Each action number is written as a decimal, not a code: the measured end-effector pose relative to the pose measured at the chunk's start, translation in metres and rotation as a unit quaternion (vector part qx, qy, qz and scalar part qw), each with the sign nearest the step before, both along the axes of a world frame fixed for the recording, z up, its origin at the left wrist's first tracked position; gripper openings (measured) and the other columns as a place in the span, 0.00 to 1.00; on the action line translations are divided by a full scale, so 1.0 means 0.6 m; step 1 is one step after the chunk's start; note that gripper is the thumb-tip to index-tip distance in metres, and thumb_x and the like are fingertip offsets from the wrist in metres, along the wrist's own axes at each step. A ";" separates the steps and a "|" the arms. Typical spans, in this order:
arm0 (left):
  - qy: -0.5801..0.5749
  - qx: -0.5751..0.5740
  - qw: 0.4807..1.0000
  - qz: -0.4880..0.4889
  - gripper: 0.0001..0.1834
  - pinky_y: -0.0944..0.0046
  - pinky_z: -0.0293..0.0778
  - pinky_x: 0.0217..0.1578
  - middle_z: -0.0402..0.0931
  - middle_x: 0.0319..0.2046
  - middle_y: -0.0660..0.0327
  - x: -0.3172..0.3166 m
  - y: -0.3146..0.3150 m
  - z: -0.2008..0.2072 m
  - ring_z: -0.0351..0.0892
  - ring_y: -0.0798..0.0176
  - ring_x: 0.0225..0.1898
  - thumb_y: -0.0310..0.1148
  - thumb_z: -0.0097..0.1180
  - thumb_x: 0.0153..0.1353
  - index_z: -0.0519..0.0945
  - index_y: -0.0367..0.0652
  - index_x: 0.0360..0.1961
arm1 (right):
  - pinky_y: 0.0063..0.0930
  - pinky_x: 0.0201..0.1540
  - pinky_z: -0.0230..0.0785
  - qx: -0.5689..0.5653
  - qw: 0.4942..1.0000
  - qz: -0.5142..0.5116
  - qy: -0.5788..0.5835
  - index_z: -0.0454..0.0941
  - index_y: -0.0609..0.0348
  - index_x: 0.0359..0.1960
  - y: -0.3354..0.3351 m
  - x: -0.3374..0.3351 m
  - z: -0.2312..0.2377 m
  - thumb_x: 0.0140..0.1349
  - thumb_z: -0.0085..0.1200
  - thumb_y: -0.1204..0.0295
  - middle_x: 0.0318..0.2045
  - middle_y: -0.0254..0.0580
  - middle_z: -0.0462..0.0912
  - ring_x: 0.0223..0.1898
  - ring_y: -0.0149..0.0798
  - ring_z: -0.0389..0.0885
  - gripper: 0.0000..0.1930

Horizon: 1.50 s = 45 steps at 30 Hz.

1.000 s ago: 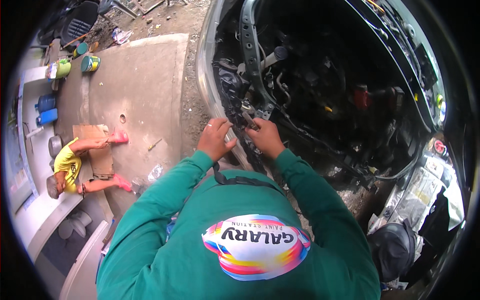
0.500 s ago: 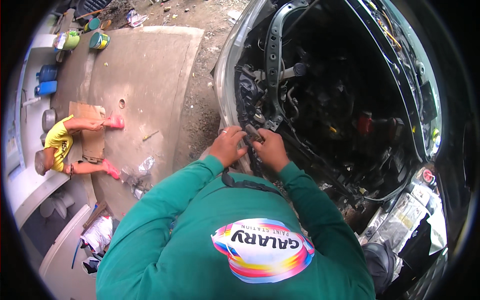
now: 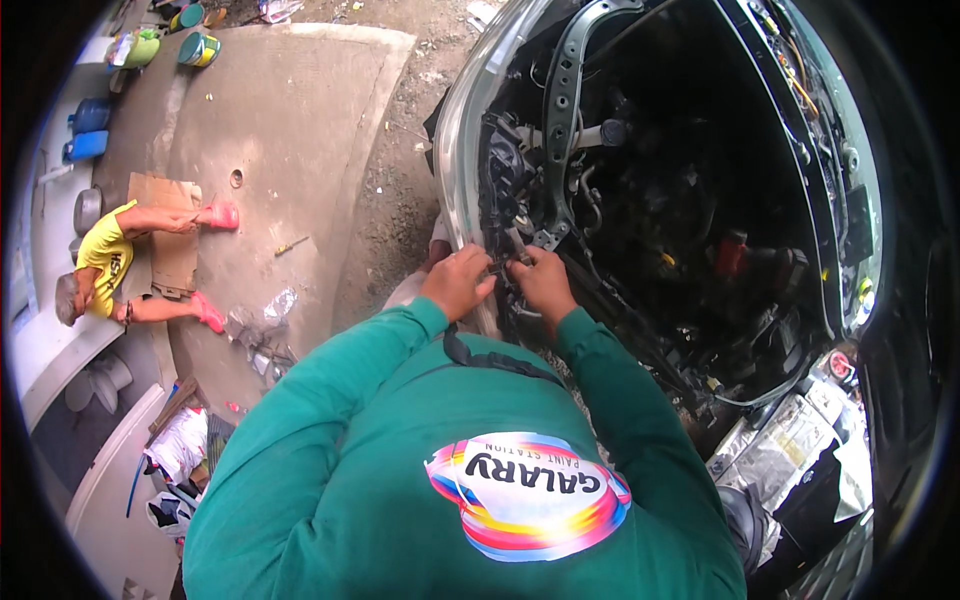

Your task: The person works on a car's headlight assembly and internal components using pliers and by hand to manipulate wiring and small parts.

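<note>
At the front edge of a car's open engine bay (image 3: 690,200), both my hands work close together. My left hand (image 3: 457,284) rests at the inner edge of the pale bumper (image 3: 462,190), fingers curled and thumb toward the fingertips. What it pinches, if anything, is too small to make out. My right hand (image 3: 545,284) is closed round a short greyish rod-like piece (image 3: 518,242), whose end sticks up past the fingers. Just beyond the hands lie dark plastic parts (image 3: 505,165) and a black metal crossbar (image 3: 563,110) with holes.
A person in a yellow shirt (image 3: 103,250) sits at the left by flattened cardboard (image 3: 172,235). Buckets (image 3: 199,49) and blue containers (image 3: 88,130) stand along the wall. A screwdriver-like tool (image 3: 291,245) lies on the concrete. Foil-covered parts (image 3: 780,440) are at lower right.
My view has shifted slightly, so the car and the seated person sit a little differently in it. Both hands stay at the same spot, with small finger movements.
</note>
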<state>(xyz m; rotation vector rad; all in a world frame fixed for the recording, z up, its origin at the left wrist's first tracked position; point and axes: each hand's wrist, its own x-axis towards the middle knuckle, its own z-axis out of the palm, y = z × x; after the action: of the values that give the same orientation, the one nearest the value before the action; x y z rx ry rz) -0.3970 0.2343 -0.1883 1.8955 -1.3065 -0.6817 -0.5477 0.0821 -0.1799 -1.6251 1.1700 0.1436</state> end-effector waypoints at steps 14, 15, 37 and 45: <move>0.030 0.013 0.999 0.043 0.14 0.48 0.82 0.49 0.80 0.41 0.55 -0.009 -0.013 -0.008 0.84 0.44 0.46 0.32 0.73 0.56 0.83 0.42 0.42 | 0.43 0.37 0.74 0.010 1.000 -0.014 0.008 0.86 0.64 0.36 -0.001 0.004 -0.004 0.64 0.69 0.65 0.27 0.53 0.87 0.29 0.47 0.84 0.13; 0.032 0.012 0.999 0.042 0.14 0.48 0.82 0.49 0.80 0.41 0.55 -0.009 -0.016 -0.004 0.84 0.44 0.46 0.32 0.73 0.56 0.83 0.42 0.42 | 0.43 0.37 0.74 0.008 1.000 -0.015 0.009 0.86 0.64 0.36 -0.003 0.003 -0.001 0.64 0.69 0.65 0.27 0.53 0.87 0.29 0.47 0.84 0.13; -0.009 0.032 0.998 0.056 0.12 0.49 0.83 0.47 0.81 0.41 0.59 -0.016 -0.021 -0.004 0.85 0.47 0.47 0.36 0.72 0.56 0.83 0.48 0.39 | 0.39 0.37 0.73 0.089 0.995 -0.037 -0.018 0.87 0.65 0.38 -0.005 0.003 -0.016 0.64 0.69 0.70 0.26 0.45 0.87 0.29 0.36 0.81 0.10; 0.007 0.033 0.998 0.062 0.11 0.47 0.83 0.46 0.81 0.40 0.57 -0.018 -0.025 0.003 0.85 0.45 0.45 0.35 0.71 0.56 0.83 0.45 0.38 | 0.38 0.36 0.70 0.125 0.988 -0.081 -0.030 0.86 0.67 0.39 0.003 0.001 -0.006 0.65 0.68 0.71 0.27 0.42 0.84 0.30 0.32 0.76 0.09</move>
<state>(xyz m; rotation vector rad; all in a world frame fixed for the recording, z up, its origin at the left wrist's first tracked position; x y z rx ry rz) -0.4077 0.2192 -0.1863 2.0030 -1.1610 -0.6805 -0.5471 0.0837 -0.1834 -1.3024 1.1825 0.1309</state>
